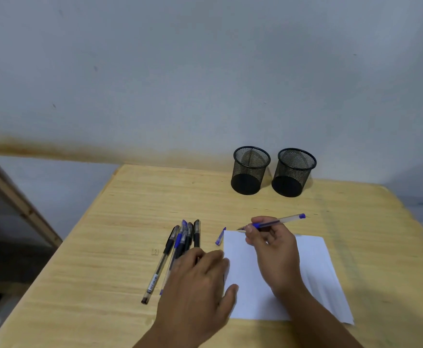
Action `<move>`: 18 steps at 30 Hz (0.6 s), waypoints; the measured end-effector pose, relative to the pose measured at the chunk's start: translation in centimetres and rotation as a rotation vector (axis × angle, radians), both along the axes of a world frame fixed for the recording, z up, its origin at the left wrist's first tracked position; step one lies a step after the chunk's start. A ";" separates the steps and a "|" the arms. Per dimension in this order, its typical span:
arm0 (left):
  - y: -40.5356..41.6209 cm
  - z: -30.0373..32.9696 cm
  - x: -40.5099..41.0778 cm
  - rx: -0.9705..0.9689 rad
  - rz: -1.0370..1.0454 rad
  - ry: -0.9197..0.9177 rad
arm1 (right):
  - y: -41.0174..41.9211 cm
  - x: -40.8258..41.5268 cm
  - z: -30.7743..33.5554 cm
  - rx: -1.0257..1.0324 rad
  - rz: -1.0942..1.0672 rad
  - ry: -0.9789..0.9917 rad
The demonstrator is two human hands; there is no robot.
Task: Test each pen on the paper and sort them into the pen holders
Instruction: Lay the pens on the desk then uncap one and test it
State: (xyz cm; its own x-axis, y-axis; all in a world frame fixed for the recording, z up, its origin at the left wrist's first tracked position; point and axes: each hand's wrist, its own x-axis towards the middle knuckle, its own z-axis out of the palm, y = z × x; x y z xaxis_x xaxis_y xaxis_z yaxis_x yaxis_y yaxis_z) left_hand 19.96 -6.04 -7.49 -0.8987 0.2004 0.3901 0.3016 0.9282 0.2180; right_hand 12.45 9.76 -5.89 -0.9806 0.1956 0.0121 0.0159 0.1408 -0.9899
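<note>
**Entry: blue pen, uncapped, about to be tested**

Item: blue pen (273, 223), clear barrel, pinched in the right hand (271, 243) in a writing grip. The tip points left and sits at the far left corner of the paper (313, 259); whether it touches the sheet cannot be told.

Cap (220, 236): blue, lying loose on the counter (120, 222), just beside the paper's left edge.

Left hand (200, 280): fingers straight and spread, gripping nothing. It lies flat over the near ends of the pens (180, 244), with the thumb on the paper's left edge.

Stock: a cluster of capped black and blue pens, left of the paper, untested by the look of it.

Holders (273, 172): two black mesh cups side by side at the far edge, well apart from the paper; both appear empty.

Handling notes, as judgement:
- Bring the tip further onto the sheet; a stroke at the corner may run off onto wood.
- Let the left thumb pin the sheet so it does not slide.
- Draw a short, light line or loop; a gel tip may need a second pass before ink flows.
- Recap from the loose cap before dropping it in a holder.
</note>
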 end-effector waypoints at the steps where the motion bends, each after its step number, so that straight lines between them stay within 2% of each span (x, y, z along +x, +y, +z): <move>1: 0.0 -0.1 0.0 -0.004 -0.005 -0.009 | 0.0 0.0 0.0 0.026 0.004 0.013; 5: 0.0 -0.3 -0.1 0.009 -0.011 -0.041 | -0.1 -0.4 0.1 0.104 0.049 0.063; 9: 0.1 -0.4 -0.1 0.022 -0.011 -0.028 | -0.3 -1.0 0.4 0.056 0.062 0.084; 18: 0.2 -1.0 -0.7 0.028 -0.003 -0.017 | -0.3 -2.5 -0.2 0.156 0.080 0.045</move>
State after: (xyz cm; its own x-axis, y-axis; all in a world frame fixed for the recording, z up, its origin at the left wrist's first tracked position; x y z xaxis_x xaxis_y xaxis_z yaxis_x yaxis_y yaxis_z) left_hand 19.30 -5.88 -8.45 -0.9049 0.1921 0.3797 0.2999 0.9210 0.2487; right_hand 9.98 9.46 -6.09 -0.9907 0.1093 0.0808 -0.0457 0.2918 -0.9554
